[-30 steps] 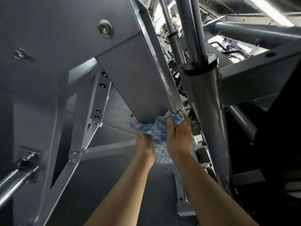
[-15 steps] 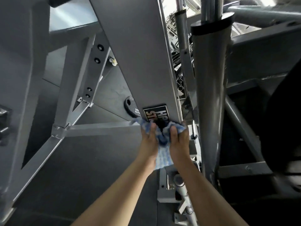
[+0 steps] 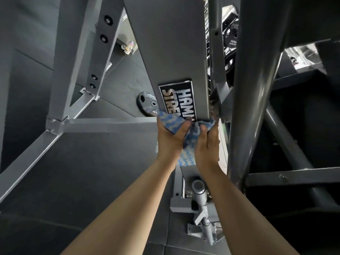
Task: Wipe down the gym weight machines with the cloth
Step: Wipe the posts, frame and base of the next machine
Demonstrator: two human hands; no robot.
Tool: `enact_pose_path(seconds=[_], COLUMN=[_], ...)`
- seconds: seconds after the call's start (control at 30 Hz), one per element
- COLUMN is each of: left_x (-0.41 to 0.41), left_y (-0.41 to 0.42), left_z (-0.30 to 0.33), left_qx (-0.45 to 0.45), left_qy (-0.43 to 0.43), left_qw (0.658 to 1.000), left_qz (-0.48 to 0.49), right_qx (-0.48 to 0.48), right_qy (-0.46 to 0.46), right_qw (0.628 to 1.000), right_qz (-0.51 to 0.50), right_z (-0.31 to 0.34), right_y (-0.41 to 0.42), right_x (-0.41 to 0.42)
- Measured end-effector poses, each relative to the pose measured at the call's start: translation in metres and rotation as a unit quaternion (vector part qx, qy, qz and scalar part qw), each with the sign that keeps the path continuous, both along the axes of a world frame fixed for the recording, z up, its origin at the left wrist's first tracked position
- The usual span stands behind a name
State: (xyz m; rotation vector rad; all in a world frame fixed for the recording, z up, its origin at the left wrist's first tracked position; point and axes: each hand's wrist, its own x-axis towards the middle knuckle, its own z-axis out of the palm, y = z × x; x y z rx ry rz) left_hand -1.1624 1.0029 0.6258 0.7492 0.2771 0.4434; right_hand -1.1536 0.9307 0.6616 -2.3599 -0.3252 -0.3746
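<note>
Gripping the blue-and-white cloth (image 3: 185,133) with your left hand (image 3: 170,140) and right hand (image 3: 207,146), fingers curled, you press it against the grey beam (image 3: 169,43), covering the nameplate's (image 3: 177,100) lower end just above your grip.

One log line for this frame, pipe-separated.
both hands: left, right grip blue-white cloth | cloth against grey steel beam | covers black nameplate's lower edge

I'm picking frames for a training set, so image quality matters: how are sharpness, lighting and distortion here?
Head view: the hands and blue cloth are fairly sharp, and the black label is readable where uncovered; light is dim and even on the grey beam, with blown-out highlights at upper right; wide-angle distortion splays the frame bars outward.
</note>
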Motion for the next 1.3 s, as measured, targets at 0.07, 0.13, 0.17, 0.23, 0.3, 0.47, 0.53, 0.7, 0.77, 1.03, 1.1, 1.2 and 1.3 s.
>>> enact_pose_path(seconds=[0.07, 0.13, 0.17, 0.23, 0.3, 0.47, 0.53, 0.7, 0.77, 1.03, 1.1, 1.2, 1.3], left_x=[-0.001, -0.003, -0.006, -0.015, -0.020, -0.014, -0.005, 0.008, 0.011, 0.027, 0.049, 0.043, 0.024], left_y=[-0.019, -0.039, -0.049, -0.064, -0.067, -0.037, -0.028, -0.047, -0.059, -0.071, -0.086, -0.086, -0.094], left_z=[-0.018, -0.039, -0.049, -0.056, -0.054, -0.036, -0.035, -0.058, -0.070, -0.086, -0.112, -0.113, -0.107], left_qx=[0.009, 0.018, 0.022, -0.007, -0.045, -0.091, -0.144, -0.154, -0.152, -0.177, -0.166, -0.142, -0.166], left_qy=[0.066, 0.121, 0.137, 0.149, 0.150, 0.094, 0.082, 0.112, 0.119, 0.099, 0.089, 0.118, 0.177], left_qw=[0.996, 0.986, 0.977, 0.965, 0.967, 0.972, 0.972, 0.960, 0.956, 0.951, 0.951, 0.946, 0.922], left_qz=[-0.051, -0.116, -0.162, -0.217, -0.203, -0.195, -0.169, -0.206, -0.219, -0.234, -0.246, -0.267, -0.303], right_qx=[0.025, 0.085, 0.113, 0.123, 0.113, 0.074, 0.066, 0.107, 0.138, 0.194, 0.197, 0.191, 0.180], right_qy=[0.068, 0.165, 0.214, 0.293, 0.316, 0.255, 0.225, 0.169, 0.188, 0.220, 0.222, 0.220, 0.237], right_qw=[0.995, 0.973, 0.954, 0.920, 0.912, 0.949, 0.963, 0.973, 0.960, 0.941, 0.942, 0.941, 0.931], right_qz=[-0.067, -0.137, -0.176, -0.228, -0.234, -0.171, -0.135, -0.118, -0.156, -0.170, -0.156, -0.169, -0.214], right_z=[-0.020, -0.033, -0.034, -0.030, -0.023, -0.012, -0.004, -0.009, -0.020, -0.041, -0.040, -0.045, -0.062], right_y=[-0.023, -0.045, -0.053, -0.067, -0.070, -0.045, -0.037, -0.042, -0.047, -0.074, -0.079, -0.083, -0.097], right_x=[0.001, 0.001, -0.001, -0.005, -0.009, 0.004, 0.009, 0.016, 0.020, 0.040, 0.044, 0.045, 0.036])
